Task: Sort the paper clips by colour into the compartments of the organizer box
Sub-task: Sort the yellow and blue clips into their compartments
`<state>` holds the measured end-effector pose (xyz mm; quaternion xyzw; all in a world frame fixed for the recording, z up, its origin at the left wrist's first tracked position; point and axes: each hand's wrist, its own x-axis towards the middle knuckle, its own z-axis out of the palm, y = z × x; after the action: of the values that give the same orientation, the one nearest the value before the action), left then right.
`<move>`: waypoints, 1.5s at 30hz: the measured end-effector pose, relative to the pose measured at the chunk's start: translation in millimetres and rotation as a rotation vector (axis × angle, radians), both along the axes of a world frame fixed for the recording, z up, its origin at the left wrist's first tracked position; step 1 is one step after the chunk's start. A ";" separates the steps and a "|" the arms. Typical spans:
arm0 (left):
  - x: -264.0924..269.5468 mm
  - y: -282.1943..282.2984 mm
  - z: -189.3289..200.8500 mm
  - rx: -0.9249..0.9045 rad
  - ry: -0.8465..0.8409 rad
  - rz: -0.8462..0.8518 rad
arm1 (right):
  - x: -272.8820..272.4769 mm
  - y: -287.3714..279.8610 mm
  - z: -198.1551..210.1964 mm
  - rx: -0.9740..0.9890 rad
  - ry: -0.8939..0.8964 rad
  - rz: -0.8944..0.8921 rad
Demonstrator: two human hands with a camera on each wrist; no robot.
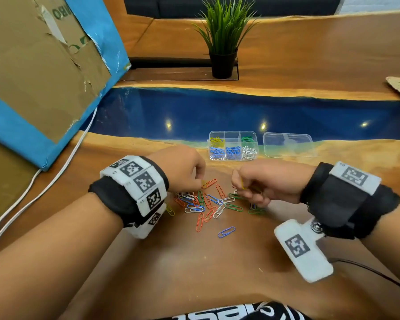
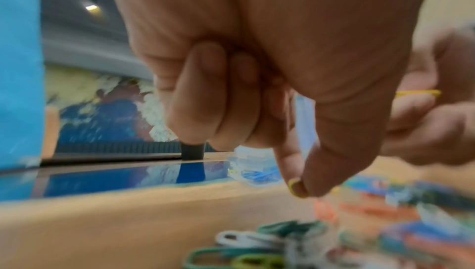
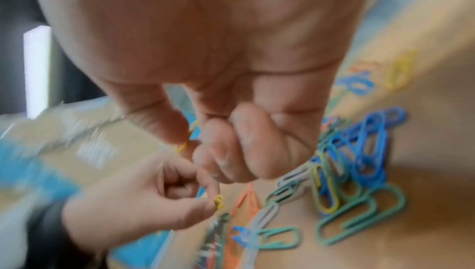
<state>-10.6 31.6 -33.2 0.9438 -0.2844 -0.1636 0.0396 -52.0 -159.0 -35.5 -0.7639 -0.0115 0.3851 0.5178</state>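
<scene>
A loose pile of paper clips point(image 1: 209, 205) in several colours lies on the wooden table between my hands. My left hand point(image 1: 198, 179) hovers at the pile's far left edge and pinches a yellow clip point(image 2: 298, 189) between thumb and forefinger; the other fingers are curled in. My right hand point(image 1: 240, 184) at the pile's right pinches another yellow clip point(image 1: 242, 183) that stands upright. The clear organizer box point(image 1: 233, 133) sits open beyond the pile, holding yellow, green, blue and white clips in separate compartments.
The box's clear lid point(image 1: 288, 144) lies to its right. A potted plant point(image 1: 223, 54) stands at the back. A blue-edged cardboard box point(image 1: 44, 72) and white cables point(image 1: 56, 172) fill the left side. A blue resin strip point(image 1: 240, 112) crosses the table.
</scene>
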 end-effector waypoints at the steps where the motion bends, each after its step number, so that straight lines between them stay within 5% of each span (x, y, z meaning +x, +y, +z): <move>1: 0.0 0.0 0.7 -0.070 0.047 0.040 | 1.8 -5.2 -0.1 0.137 0.071 -0.069; 4: -2.8 -3.5 3.8 -0.375 0.370 0.256 | 8.5 -19.0 1.3 0.389 0.129 -0.227; 7: -4.5 -5.2 4.8 -0.689 0.779 0.474 | 12.7 -28.7 4.7 0.434 0.100 -0.362; 10: -2.9 -1.3 1.4 -0.855 0.921 0.498 | 17.4 -36.5 0.4 0.200 -0.052 -0.404; 13: -2.5 2.3 -0.3 -0.929 0.965 0.500 | 15.6 -39.7 1.2 -0.354 -0.354 -0.150; 18: -1.4 7.1 0.6 -0.861 0.803 0.548 | 1.7 -20.8 -1.1 -0.798 -0.481 0.216; 25: 0.7 38.7 7.7 -0.178 0.192 0.235 | -1.4 -10.2 -2.2 -0.851 -0.525 0.259; 32: -2.2 42.8 2.4 0.076 0.072 0.172 | 2.5 -13.8 7.0 -0.562 -0.353 0.181; 45: -9.2 31.9 -0.6 0.201 -0.101 0.022 | -0.5 -20.7 3.6 -0.807 -0.563 0.248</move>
<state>-19.8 63.5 -33.9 0.9531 -0.2579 -0.1431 -0.0680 -52.5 -179.7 -31.8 -0.9702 -0.0912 0.1966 0.1085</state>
